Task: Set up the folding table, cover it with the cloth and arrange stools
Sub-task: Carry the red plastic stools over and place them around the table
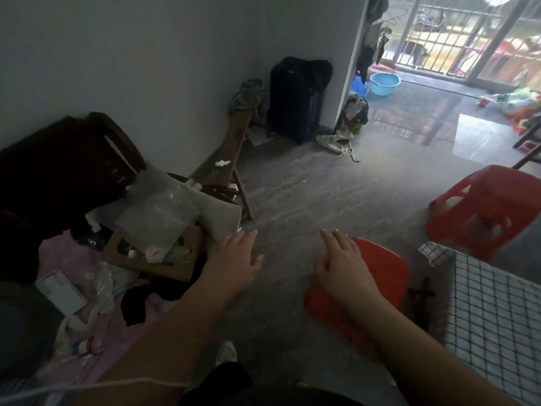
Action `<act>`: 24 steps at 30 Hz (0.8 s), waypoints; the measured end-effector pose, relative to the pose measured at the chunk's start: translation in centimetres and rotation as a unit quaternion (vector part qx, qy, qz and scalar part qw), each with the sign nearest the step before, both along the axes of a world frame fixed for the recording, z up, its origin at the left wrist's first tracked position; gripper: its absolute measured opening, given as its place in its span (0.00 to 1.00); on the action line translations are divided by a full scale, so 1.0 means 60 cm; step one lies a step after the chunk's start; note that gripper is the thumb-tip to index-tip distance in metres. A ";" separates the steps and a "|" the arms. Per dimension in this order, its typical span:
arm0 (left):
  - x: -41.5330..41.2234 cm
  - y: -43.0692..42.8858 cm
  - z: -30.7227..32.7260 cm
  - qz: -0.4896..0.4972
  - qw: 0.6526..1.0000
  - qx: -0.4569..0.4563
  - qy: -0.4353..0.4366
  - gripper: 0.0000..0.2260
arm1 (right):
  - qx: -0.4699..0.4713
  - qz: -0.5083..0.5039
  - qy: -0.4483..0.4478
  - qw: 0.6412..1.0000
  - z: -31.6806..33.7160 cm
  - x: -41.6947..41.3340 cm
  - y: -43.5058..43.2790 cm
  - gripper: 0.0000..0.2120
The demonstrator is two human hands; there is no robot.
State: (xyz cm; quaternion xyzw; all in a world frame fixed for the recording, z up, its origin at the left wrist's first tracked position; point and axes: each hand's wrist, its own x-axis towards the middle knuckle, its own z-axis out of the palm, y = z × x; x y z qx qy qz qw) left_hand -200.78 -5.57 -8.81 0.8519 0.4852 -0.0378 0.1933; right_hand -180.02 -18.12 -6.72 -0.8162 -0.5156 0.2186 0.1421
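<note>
Both my arms reach forward over the grey floor (292,200). My left hand (237,259) is flat, fingers straight and slightly spread, holding nothing; it hangs just right of the clutter on the pink surface (58,259) at my left. My right hand (342,265) is flat too, fingers straight and together, over the near edge of the seat of the near red stool (380,268), which stands right in front of me. I cannot tell whether my palm rests on the seat or hovers just above it.

The checked cloth (491,317) lies spread over the table at my lower right, one corner hanging down beside the near red stool. The table under it is hidden. The far red stool (483,206) stands beyond the cloth's corner, apart from the near one.

On my left a cardboard box (152,259) sits among plastic bags and dark clothes. A wooden bench (234,148) runs along the wall, with a heap of clothes at its far end, and a black suitcase (295,98) stands upright near the corner. Past the doorway a blue basin (385,83) sits on the balcony floor
</note>
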 end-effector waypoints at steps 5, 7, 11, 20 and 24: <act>0.071 0.137 -0.009 -0.017 0.999 -0.024 -0.017 0.29 | -0.008 -0.017 -0.012 1.000 -0.016 0.048 0.129 0.33; 0.103 0.201 -0.015 -0.045 0.998 -0.032 -0.008 0.29 | -0.015 -0.034 -0.021 0.999 -0.028 0.064 0.187 0.33; 0.166 0.353 -0.037 -0.114 0.993 -0.007 0.011 0.30 | -0.028 -0.088 -0.030 0.995 -0.046 0.092 0.307 0.33; 0.354 0.577 -0.027 -0.300 0.952 0.020 0.060 0.30 | -0.048 -0.243 -0.052 0.967 -0.031 0.181 0.460 0.33; 0.469 0.601 -0.025 -0.368 0.927 0.028 0.062 0.30 | -0.053 -0.319 -0.058 0.945 -0.039 0.245 0.461 0.32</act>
